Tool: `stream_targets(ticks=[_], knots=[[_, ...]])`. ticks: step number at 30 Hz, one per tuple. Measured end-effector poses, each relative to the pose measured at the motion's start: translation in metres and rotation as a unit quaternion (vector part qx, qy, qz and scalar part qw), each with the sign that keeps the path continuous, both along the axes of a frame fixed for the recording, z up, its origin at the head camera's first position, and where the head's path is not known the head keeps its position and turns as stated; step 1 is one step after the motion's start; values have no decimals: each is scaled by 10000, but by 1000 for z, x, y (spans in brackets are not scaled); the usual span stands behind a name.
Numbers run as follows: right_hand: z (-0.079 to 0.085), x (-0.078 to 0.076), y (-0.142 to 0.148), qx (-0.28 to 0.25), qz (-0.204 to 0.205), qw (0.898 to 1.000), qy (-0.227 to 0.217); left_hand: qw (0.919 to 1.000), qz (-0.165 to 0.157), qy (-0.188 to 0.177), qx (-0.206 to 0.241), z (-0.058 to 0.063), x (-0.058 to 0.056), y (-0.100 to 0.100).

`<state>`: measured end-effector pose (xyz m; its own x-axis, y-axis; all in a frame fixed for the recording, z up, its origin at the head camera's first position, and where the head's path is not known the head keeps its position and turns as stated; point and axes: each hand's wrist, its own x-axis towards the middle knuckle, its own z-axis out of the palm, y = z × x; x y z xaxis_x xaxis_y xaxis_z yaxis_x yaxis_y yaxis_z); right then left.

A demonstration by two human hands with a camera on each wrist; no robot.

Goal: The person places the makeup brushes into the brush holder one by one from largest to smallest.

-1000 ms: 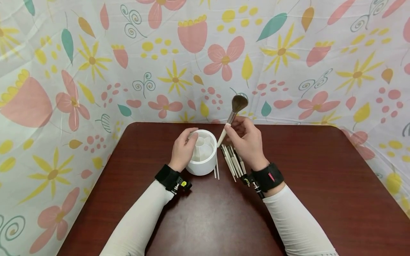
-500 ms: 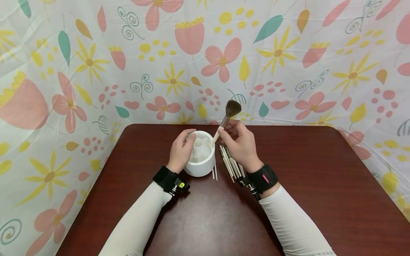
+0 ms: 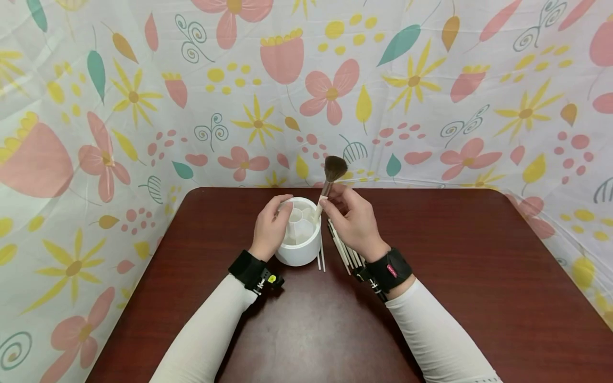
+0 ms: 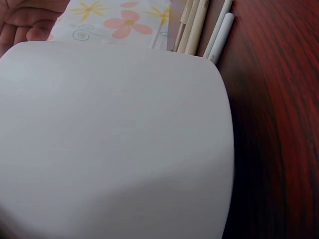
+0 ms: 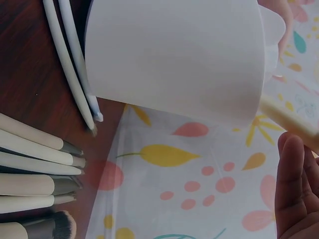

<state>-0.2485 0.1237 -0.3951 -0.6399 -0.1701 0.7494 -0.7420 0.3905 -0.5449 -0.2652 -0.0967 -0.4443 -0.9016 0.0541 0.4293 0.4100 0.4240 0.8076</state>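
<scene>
1. My right hand (image 3: 354,221) pinches the makeup brush (image 3: 326,189) between thumb and fingers, bristles up and handle down.
2. A second ago the handle's end was outside the rim of the white divided cup (image 3: 298,255); now it is inside, on the right, and the brush sits lower and more upright.
3. I judge that the brush is partway into the cup; whether its end touches the bottom I cannot tell.
4. My left hand (image 3: 270,226) stays curled on the cup's left side, gripping its rim.
5. The cup stands toward the surface's (image 3: 297,330) far edge, slightly left of centre.
6. Two thin brushes (image 5: 64,57) lie just beside it; a row of brushes (image 5: 27,184) lies farther toward the right edge.
</scene>
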Motion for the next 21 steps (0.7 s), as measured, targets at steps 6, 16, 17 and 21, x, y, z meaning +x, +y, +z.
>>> stream_targets(ticks=[6,16,17,21], knots=[[1,0,-1,186,-49,9997,114,10000,24,69,21,2,0,1],[0,-1,9,920,101,9938,-615,9999,-25,95,-56,2,0,0],[1,-1,10,942,104,9928,-726,9999,-12,95,-67,2,0,0],[3,-2,14,855,55,9918,-951,10000,-40,62,-52,1,0,0]])
